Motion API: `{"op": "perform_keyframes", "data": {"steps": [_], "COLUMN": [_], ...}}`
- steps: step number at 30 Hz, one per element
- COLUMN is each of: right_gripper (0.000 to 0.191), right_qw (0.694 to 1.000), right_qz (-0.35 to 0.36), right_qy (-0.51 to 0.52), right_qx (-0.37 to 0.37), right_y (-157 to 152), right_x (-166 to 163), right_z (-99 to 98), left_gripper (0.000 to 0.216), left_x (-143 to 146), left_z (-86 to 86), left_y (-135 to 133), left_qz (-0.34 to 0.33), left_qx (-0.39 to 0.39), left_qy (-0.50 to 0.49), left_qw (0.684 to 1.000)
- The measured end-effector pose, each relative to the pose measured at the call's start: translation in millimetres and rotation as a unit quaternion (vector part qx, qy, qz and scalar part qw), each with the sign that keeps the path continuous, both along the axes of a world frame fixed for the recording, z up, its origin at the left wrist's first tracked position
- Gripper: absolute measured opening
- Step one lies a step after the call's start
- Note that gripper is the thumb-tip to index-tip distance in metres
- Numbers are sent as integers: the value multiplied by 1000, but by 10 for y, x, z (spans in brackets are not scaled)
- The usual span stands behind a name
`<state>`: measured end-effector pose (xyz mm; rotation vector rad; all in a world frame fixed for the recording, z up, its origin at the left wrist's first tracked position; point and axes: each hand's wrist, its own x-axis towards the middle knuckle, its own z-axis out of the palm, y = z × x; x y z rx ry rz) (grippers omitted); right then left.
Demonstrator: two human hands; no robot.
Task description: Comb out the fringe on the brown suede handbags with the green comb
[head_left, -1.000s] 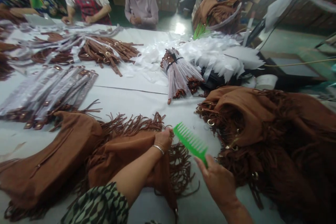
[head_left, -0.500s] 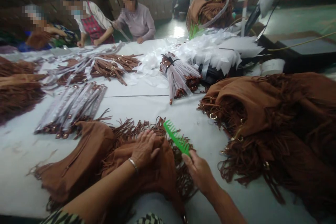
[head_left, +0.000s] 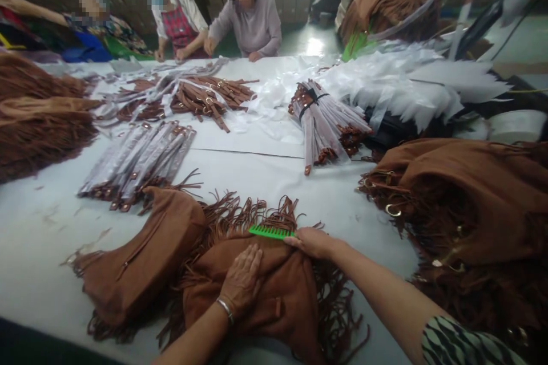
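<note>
A brown fringed bag [head_left: 274,279] lies in front of me with its tassels spread along its far and right edges. My left hand [head_left: 243,278] presses flat on its surface, fingers stretched out and a bracelet at the wrist. In my right hand [head_left: 311,241] is a green comb [head_left: 270,232], gripped at its right end. The comb's teeth point away from me, at the base of the far fringe [head_left: 280,214]. Close by on the left lies a second brown bag [head_left: 141,251] with a zip.
Wrapped straps [head_left: 141,159] and a tied strap bundle [head_left: 327,122] lie beyond the bags. Brown fringed bags are heaped at right [head_left: 466,194] and far left [head_left: 43,120]. Loose brown straps [head_left: 209,97] and white wrapping [head_left: 411,82] cover the back. Several people work across the table [head_left: 240,168].
My right hand has brought the comb from beyond the bag's right side to its far edge, turning it level. My left hand stays flat on the bag. The camera view has shifted left.
</note>
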<state>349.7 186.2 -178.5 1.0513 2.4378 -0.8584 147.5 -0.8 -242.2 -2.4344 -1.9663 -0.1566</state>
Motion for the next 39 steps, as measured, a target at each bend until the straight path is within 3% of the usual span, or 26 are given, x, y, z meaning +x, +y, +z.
{"op": "perform_keyframes", "data": {"steps": [4,8,13,16,19,21,23,25,29,31,33,35,39], "right_gripper": [66,60,55,52,50,50,50,50,48,49,49,49,51], "right_qw": [996,988,975,968,961,953,951,963,995,998,999,997,977], "right_qz": [-42,-83,-131,-143,-150,-194,-234,-231,-89,-47,-50,-79,-164], "right_qy": [-43,-68,-87,-71,-37,-35,-19,15,53,36,9,-18,-106], "right_qx": [66,108,157,193,228,230,202,135,3,-11,-2,19,89], "right_y": [167,533,912,940,910,908,894,800,267,-31,-191,-151,319], "right_x": [-27,10,235,362,475,586,718,810,643,437,280,252,538], "right_z": [-159,-271,-265,-163,-12,66,93,63,-78,-141,-196,-243,-270], "left_gripper": [65,69,67,58,63,65,64,55,33,31,34,41,49], "left_x": [-17,5,-13,-41,47,190,366,526,670,652,597,530,450], "left_z": [-7,-6,281,540,637,589,516,474,490,489,449,364,136], "left_y": [15,9,88,423,962,1258,1386,1331,933,741,604,522,463], "left_qz": [-13,-14,2,77,193,192,154,114,51,33,5,-26,-44], "left_qx": [-9,-14,-29,-29,-6,-14,-22,-27,-49,-39,-8,17,47], "left_qy": [-16,-33,-96,-187,-236,-233,-215,-191,-156,-145,-138,-147,-184], "left_qw": [1000,999,995,979,952,953,964,974,985,988,990,989,981]}}
